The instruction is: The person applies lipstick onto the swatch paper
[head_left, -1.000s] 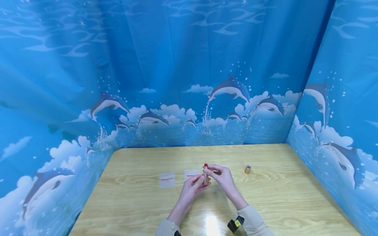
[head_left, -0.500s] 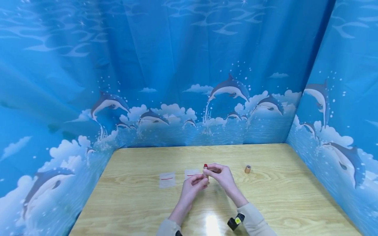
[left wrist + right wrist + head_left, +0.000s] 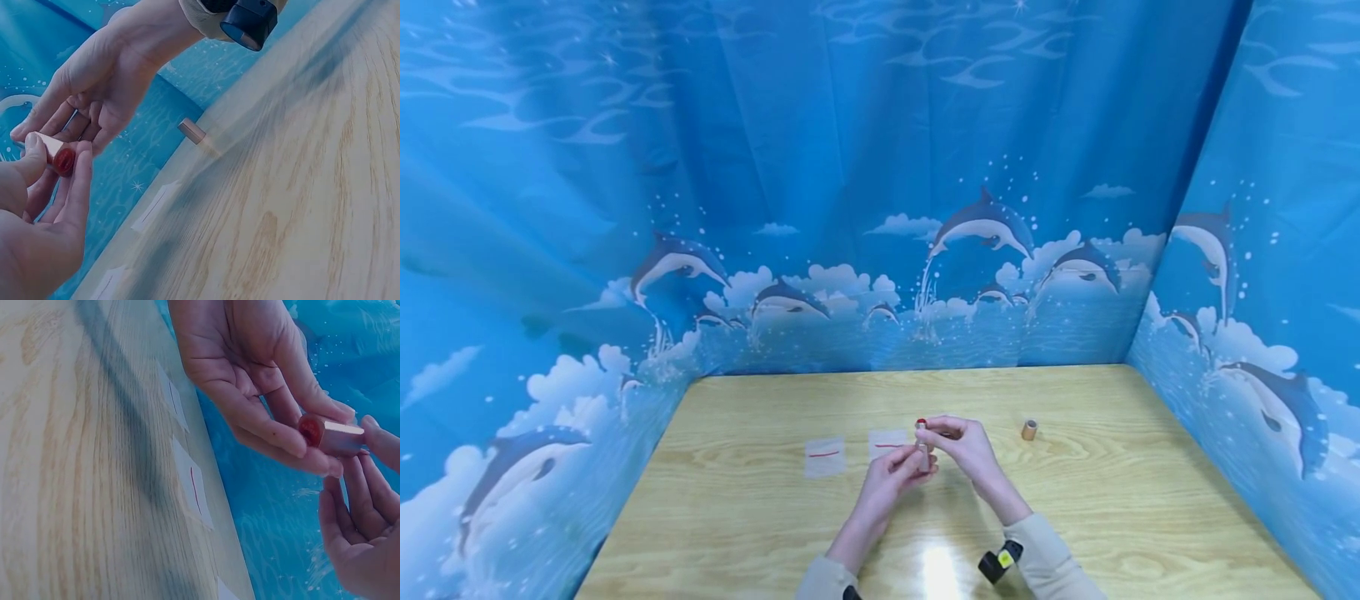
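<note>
Both hands hold a lipstick (image 3: 922, 460) upright above the table, its red tip (image 3: 921, 422) showing at the top. My left hand (image 3: 883, 485) pinches the lower part of the shiny rose-gold case between thumb and fingers. Higher up, the thumb and fingertips of my right hand (image 3: 968, 450) pinch the lipstick near the tip. In the left wrist view the round red end of the lipstick (image 3: 51, 149) faces the camera. The right wrist view shows the side of its case (image 3: 341, 437) between both hands. A copper-coloured cap (image 3: 1029, 430) stands on the table to the right.
On the wooden table (image 3: 737, 517), left of the hands, lie white paper pieces (image 3: 824, 458) with red strokes; the left hand partly overlaps one piece (image 3: 887, 440). A blue dolphin-print curtain (image 3: 850, 183) encloses the back and sides.
The left fingers have shifted around the case, covering it half a second ago and baring it again now. The red tip shows slightly less. The right hand has hardly moved.
</note>
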{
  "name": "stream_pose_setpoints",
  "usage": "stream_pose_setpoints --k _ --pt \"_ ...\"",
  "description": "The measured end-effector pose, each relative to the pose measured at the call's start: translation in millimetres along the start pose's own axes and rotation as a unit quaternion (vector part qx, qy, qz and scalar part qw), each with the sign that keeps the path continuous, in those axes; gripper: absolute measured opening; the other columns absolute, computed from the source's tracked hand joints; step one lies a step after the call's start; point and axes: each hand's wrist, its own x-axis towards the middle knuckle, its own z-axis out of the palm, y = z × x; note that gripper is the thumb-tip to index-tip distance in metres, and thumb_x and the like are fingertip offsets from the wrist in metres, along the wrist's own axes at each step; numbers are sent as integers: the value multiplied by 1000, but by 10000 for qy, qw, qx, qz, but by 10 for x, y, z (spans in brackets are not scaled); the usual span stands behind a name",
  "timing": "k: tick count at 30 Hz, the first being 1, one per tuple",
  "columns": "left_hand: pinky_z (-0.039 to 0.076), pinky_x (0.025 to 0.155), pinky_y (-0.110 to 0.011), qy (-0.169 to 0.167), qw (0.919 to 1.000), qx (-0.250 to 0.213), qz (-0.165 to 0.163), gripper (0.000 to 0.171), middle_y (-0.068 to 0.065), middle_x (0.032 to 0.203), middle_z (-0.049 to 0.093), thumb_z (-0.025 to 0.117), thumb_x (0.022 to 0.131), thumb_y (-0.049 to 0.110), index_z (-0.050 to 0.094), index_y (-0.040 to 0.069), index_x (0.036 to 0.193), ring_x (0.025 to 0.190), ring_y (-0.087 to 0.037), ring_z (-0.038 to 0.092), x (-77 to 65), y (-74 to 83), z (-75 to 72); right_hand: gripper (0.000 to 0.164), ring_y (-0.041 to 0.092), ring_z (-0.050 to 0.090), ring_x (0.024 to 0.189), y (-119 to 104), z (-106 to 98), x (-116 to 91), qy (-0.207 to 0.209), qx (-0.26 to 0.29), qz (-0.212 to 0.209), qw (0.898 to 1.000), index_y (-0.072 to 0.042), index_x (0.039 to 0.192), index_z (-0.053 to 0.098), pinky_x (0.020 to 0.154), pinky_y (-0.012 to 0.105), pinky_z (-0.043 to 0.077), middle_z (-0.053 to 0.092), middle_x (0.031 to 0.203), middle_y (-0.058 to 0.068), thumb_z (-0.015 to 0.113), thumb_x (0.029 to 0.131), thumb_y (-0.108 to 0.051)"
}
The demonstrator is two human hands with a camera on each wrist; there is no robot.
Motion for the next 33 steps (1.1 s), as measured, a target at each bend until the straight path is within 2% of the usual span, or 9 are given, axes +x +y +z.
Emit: stream_pose_setpoints --k 4,8,13,16,20,23,26,30,33 --pt "57 98 -32 -173 9997 -148 6 42 -24 120 68 59 103 16 55 -13 134 108 -23 70 -8 9 1 28 14 69 94 -4 -1 2 -61 105 -39 9999 -3 107 77 93 32 54 77 102 7 83 85 -21" --pt "57 98 -35 -110 9999 -38 12 44 -25 118 69 60 103 19 55 -12 134 105 -24 71 -15 25 21 26 14 68 91 -11 -2 -1 -27 86 -46 9999 -3 106 76 88 29 53 77 98 6 82 87 -20" --pt "59 95 -38 350 9988 295 183 44 -24 120 69 69 98 18 58 -10 130 103 -27 71 -26 55 79 23 13 66 85 -46 10 -15 81 40 28 10000 -1 105 75 82 26 52 75 94 4 81 87 -15" --pt "61 91 -35 639 9959 574 285 42 -21 119 69 75 93 16 62 -8 126 101 -24 71 -34 59 108 21 13 65 84 -193 19 -93 85 21 7 10000 1 103 74 80 26 52 74 93 4 80 87 -11" --pt "62 87 -31 805 9935 727 352 39 -17 115 71 77 91 15 65 -6 121 97 -20 71 -34 46 116 21 13 64 82 -374 27 -199 71 -41 -109 9999 4 100 73 77 25 52 73 90 4 80 87 -11" --pt "61 87 -30 807 9938 677 347 38 -17 112 72 78 90 14 66 -7 120 95 -18 71 -28 38 107 21 13 64 81 -373 34 -205 113 -80 -111 9998 3 99 73 77 26 52 73 89 4 81 87 -12" --pt "61 89 -30 758 9950 586 296 38 -19 112 72 77 90 13 65 -8 120 96 -17 70 -26 39 92 21 13 65 82 -254 42 -139 182 -85 -10 9998 1 100 74 79 26 52 75 90 4 81 86 -13" --pt "60 90 -31 576 9960 618 292 40 -21 114 72 75 93 16 64 -9 122 98 -21 72 -36 48 70 21 12 67 84 -67 51 -40 204 -81 32 9998 -1 102 75 76 23 53 76 92 5 82 87 -15" --pt "60 92 -32 393 9967 670 252 43 -21 115 71 72 95 20 63 -9 125 102 -25 72 -42 56 55 24 13 68 86 -29 49 -24 162 -48 -26 9999 -3 104 75 78 24 54 77 95 6 82 87 -17"
